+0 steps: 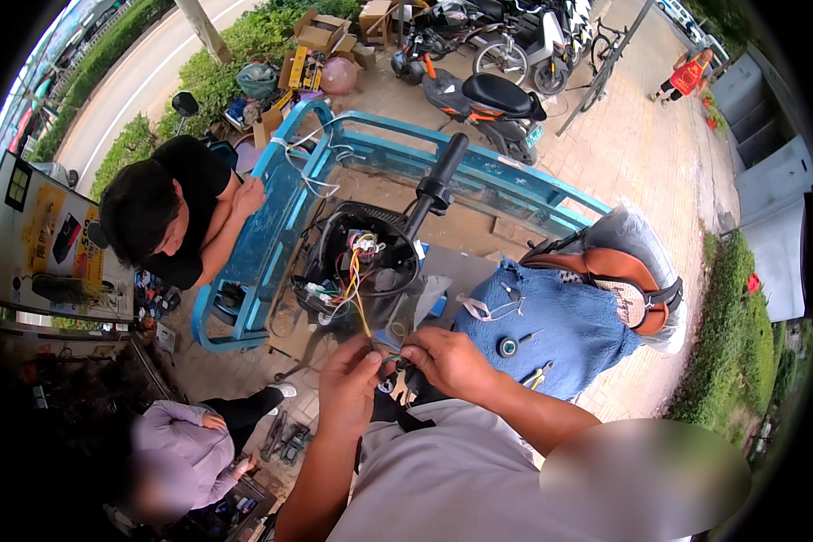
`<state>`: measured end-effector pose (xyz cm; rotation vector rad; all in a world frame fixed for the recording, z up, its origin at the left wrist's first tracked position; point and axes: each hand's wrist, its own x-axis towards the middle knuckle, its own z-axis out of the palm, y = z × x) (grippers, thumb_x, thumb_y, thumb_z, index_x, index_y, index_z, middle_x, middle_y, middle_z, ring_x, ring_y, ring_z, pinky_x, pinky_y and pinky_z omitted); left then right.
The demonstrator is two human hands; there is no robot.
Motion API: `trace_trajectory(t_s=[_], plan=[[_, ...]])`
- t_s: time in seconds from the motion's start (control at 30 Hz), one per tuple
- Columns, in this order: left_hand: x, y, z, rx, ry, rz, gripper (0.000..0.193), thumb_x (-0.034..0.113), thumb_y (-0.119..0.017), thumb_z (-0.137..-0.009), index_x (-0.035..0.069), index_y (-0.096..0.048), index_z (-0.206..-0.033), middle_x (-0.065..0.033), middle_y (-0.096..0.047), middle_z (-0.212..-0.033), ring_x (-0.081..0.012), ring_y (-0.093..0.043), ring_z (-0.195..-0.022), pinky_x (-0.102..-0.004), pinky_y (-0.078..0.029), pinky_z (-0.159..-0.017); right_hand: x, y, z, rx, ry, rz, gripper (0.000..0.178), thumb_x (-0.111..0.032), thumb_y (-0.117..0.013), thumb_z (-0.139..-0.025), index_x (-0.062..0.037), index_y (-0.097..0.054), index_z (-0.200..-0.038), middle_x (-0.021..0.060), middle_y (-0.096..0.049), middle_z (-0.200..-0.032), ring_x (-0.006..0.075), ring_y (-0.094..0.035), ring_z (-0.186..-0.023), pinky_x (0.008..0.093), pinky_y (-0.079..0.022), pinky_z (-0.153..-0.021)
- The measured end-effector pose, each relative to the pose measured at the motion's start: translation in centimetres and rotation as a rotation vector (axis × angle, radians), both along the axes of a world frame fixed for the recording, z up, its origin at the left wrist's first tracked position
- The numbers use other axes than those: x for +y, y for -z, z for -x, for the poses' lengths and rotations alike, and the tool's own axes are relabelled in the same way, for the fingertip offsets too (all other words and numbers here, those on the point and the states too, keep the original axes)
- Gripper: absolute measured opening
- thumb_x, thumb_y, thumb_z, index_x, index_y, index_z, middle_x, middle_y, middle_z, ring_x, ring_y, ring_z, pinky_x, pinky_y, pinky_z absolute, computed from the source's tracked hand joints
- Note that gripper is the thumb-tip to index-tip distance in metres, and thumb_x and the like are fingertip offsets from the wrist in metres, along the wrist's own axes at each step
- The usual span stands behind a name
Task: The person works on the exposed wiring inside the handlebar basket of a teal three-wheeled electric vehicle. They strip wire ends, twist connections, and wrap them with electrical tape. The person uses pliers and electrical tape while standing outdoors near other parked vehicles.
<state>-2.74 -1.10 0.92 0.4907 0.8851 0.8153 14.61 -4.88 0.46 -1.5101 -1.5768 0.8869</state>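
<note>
Coloured wires pinched between left hand and right hand!

And here they are, front and centre: thin strands, yellow most vivid, with orange, red and white among them, spilling from the open mouth of a black housing and drawing together as they run down to the fingers. Pale connectors and a looser tangle sit inside the shell. The left hand has thumb and fingers closed on the lower end of the bundle; the right hand, just beside it, nips at the wire ends, a short greenish strand showing between the two. Which strands the right fingers cover, I cannot tell.

Now the edges! The housing's rounded rim stands just above the hands, and a black handlebar grip juts up and rightward from it. Beyond runs the blue metal frame, with a person in black leaning on its left side. Paving shows between the left hand and that frame. Close on the right, a blue cloth carries pliers and a small round object. Below, the wearer's grey shirt sits tight under both wrists, leaving little room that way.
</note>
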Motion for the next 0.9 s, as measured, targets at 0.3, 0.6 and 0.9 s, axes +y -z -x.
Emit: trace_trajectory(t_s=[0.3,0.6,0.9], plan=[[3.4,1.3,4.7,1.15,0.015,-0.914,0.042,0.015,-0.065,-0.087,-0.001,-0.051,-0.123,-0.0151,-0.057,-0.115,-0.0254,-0.055,-0.107,-0.0345,-0.04,-0.096,-0.9,1.9,-1.1,0.214,0.18,0.052,0.02,-0.017,-0.06,-0.092,0.0017,-0.062,-0.098,0.0172,-0.062,-0.086,0.0327,-0.062,-0.079,0.0378,-0.049,-0.068],[8.9,3.9,6.1,1.0,0.478,-0.868,0.039,0.017,-0.064,-0.087,-0.001,-0.051,-0.119,-0.0136,-0.053,-0.116,-0.0273,-0.053,-0.101,-0.0359,-0.042,-0.089,-18.1,27.8,-10.1,-0.015,0.98,0.767,0.036,-0.03,-0.063,-0.085,0.0022,-0.064,-0.102,0.0216,-0.067,-0.092,0.0306,-0.066,-0.083,0.0398,-0.051,-0.075],[4.0,-3.1,4.0,0.99,0.508,-0.766,0.021,0.015,-0.057,-0.086,0.001,-0.053,-0.101,-0.0206,-0.058,-0.089,-0.038,-0.058,-0.076,-0.0413,-0.045,-0.067,-30.6,39.0,-15.6,-0.073,1.254,1.3,0.067,-0.057,-0.07,-0.073,0.0012,-0.064,-0.106,0.0157,-0.069,-0.096,0.035,-0.068,-0.082,0.0503,-0.056,-0.068]])
